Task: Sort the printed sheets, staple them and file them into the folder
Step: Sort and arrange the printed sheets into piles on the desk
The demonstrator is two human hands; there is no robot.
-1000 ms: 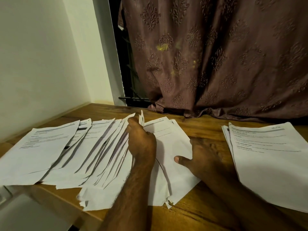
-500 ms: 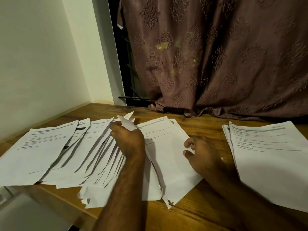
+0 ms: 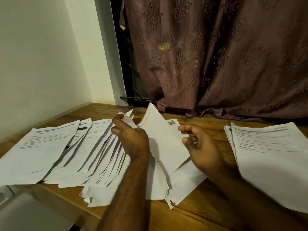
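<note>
On the brown wooden table (image 3: 191, 212), a fan of white printed sheets (image 3: 70, 155) spreads left of the left hand (image 3: 131, 139), whose curled fingers pinch the lifted top corners of a few sheets; how many is unclear. Right of it, the right hand (image 3: 203, 147) hovers, fingers loosely curled and holding nothing. A second white stack (image 3: 273, 162) is cut off at the frame's right edge.
</note>
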